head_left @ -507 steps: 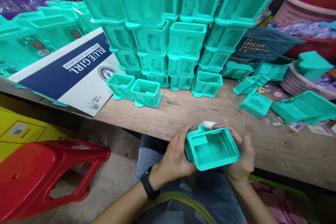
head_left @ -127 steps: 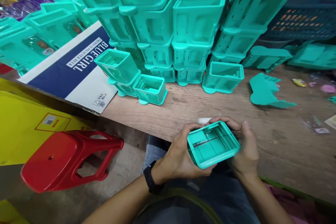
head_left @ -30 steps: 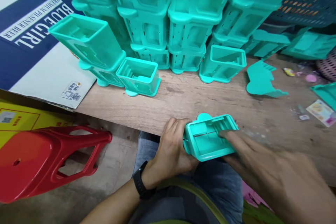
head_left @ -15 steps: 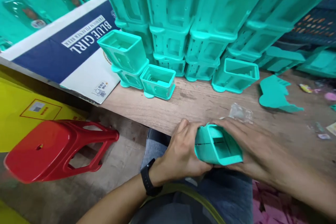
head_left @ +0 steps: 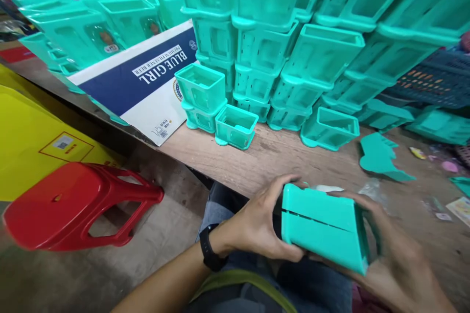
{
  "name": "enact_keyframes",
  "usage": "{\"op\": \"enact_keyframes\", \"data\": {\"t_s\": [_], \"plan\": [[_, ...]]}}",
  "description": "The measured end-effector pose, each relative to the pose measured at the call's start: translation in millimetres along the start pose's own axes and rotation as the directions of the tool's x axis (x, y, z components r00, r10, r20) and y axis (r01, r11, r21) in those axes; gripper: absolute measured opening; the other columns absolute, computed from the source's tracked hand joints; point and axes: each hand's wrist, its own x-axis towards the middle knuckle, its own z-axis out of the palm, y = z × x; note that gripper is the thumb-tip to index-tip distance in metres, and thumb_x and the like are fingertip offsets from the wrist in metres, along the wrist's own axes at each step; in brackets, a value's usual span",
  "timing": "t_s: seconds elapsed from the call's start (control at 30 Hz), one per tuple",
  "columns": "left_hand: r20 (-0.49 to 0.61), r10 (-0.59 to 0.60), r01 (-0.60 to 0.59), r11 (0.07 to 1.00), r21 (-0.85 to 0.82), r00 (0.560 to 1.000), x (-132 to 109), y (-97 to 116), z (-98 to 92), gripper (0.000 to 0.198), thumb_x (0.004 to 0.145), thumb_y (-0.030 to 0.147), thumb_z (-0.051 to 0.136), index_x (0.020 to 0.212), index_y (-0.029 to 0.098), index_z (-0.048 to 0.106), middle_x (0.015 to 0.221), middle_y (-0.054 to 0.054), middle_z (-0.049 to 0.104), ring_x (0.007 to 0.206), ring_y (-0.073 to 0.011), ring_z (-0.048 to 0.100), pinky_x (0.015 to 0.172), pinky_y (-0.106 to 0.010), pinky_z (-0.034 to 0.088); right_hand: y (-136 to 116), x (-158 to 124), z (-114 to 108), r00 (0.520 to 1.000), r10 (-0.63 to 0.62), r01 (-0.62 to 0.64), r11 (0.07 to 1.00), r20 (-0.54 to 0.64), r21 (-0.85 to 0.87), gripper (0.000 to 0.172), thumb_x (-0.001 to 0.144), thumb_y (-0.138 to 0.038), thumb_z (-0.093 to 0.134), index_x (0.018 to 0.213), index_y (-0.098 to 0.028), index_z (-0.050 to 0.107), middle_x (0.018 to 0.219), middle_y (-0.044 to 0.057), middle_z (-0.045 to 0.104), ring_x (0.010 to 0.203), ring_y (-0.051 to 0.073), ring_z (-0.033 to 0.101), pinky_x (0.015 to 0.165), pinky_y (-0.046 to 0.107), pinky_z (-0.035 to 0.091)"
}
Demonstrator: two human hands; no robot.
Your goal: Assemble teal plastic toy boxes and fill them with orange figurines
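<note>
A teal plastic box [head_left: 319, 234] is held between my two hands above my lap, at the front edge of the table. A long dark slit runs along its upward-facing side. My left hand [head_left: 260, 225], with a dark band on the wrist, grips its left end, thumb below and fingers above. Around the right end, my right hand [head_left: 392, 254] is closed, slightly blurred. The fingers under the box are hidden. Beyond my hands, a small teal box [head_left: 237, 127] and another teal box [head_left: 330, 129] stand on the wooden table [head_left: 275, 156].
Tall stacks of teal boxes [head_left: 264, 54] line the back. A blue and white carton panel [head_left: 147, 83] leans at the left. A flat teal piece [head_left: 382, 156] and clear plastic scraps [head_left: 372, 188] lie to the right. A red stool [head_left: 73, 205] stands on the floor.
The box in my hands has turned from its open end facing me to its slit side facing up, and moved slightly right and down. The camera view has shifted, showing more on the left.
</note>
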Motion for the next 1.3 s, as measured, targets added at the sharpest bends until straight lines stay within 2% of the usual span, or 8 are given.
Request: {"op": "enact_keyframes", "data": {"t_s": [0.17,0.27,0.37,0.5,0.9,1.07,1.2,1.3], "plan": [[-0.062,-0.001,0.003,0.999,0.032,0.998,4,7,5.6,0.096,0.056,0.027,0.092,0.140,0.023,0.046,0.138,-0.011,0.064,0.121,-0.0325,0.066,0.109,-0.045,0.053,5,-9,2,0.987,0.163,-0.163,0.983,0.002,0.089,0.076,0.081,-0.065,0.076,0.143,-0.032,0.047,0.133,0.010,0.070,0.108,0.036,0.075,0.082,0.046,0.065],[-0.185,0.046,-0.021,0.990,0.137,0.982,10,10,14.6,0.089,0.055,0.023,0.092,0.133,0.020,0.050,0.128,-0.011,0.066,0.117,-0.0315,0.066,0.104,-0.043,0.056,-5,-4,-5,0.995,0.093,-0.091,0.995,-0.035,0.042,0.091,0.087,-0.073,0.064,0.161,-0.030,0.033,0.157,0.015,0.052,0.135,0.046,0.058,0.101,0.058,0.058],[-0.238,0.097,-0.029,0.962,0.273,0.966,16,8,25.9,0.082,0.058,0.031,0.092,0.128,0.017,0.051,0.121,-0.013,0.065,0.113,-0.0341,0.065,0.102,-0.047,0.057,-22,9,-3,0.990,-0.074,0.051,0.982,-0.120,-0.182,0.076,0.101,-0.060,0.047,0.167,-0.029,0.025,0.166,0.013,0.041,0.147,0.046,0.045,0.114,0.062,0.044],[-0.180,0.213,-0.122,0.901,0.417,0.960,21,2,38.1,0.052,0.076,0.032,0.067,0.123,0.012,0.053,0.110,-0.016,0.065,0.104,-0.0353,0.066,0.094,-0.052,0.058,-30,27,21,0.963,-0.254,0.196,0.892,-0.092,-0.408,0.058,0.108,-0.050,0.032,0.154,-0.018,0.044,0.145,0.020,0.064,0.128,0.041,0.064,0.103,0.060,0.047],[-0.249,0.291,-0.134,0.854,0.503,0.924,27,1,45.4,0.044,0.078,0.027,0.058,0.118,0.010,0.056,0.102,-0.017,0.068,0.097,-0.0353,0.069,0.088,-0.050,0.059,-25,44,31,0.970,-0.194,0.135,0.932,-0.149,-0.338,0.045,0.109,-0.042,0.035,0.122,-0.014,0.067,0.107,0.014,0.079,0.093,0.033,0.074,0.082,0.049,0.054],[-0.307,0.155,-0.050,0.944,0.325,0.939,17,2,45.7,0.056,0.075,0.031,0.075,0.124,0.016,0.053,0.113,-0.013,0.067,0.106,-0.0328,0.068,0.093,-0.046,0.059,-29,28,17,0.934,-0.234,0.165,0.953,-0.269,-0.255,0.041,0.108,-0.032,0.038,0.142,-0.023,0.060,0.141,0.011,0.068,0.131,0.032,0.063,0.106,0.049,0.049],[-0.371,-0.087,0.076,0.996,-0.047,0.925,7,-4,39.8,0.078,0.064,0.025,0.085,0.132,0.023,0.047,0.129,-0.010,0.065,0.120,-0.0298,0.065,0.106,-0.044,0.054,-11,8,4,0.870,0.024,-0.034,0.999,-0.492,-0.011,0.048,0.109,-0.039,0.039,0.154,-0.027,0.051,0.160,0.010,0.051,0.150,0.034,0.045,0.120,0.054,0.039],[-0.274,-0.182,0.069,0.924,-0.375,0.945,-1,-11,36.3,0.077,0.065,0.024,0.085,0.130,0.025,0.043,0.136,-0.010,0.064,0.124,-0.0273,0.065,0.106,-0.038,0.054,15,-8,10,0.950,0.157,-0.071,0.950,-0.269,0.305,0.080,0.100,-0.073,0.040,0.165,-0.027,0.030,0.166,0.014,0.044,0.149,0.036,0.047,0.111,0.051,0.051]]}}
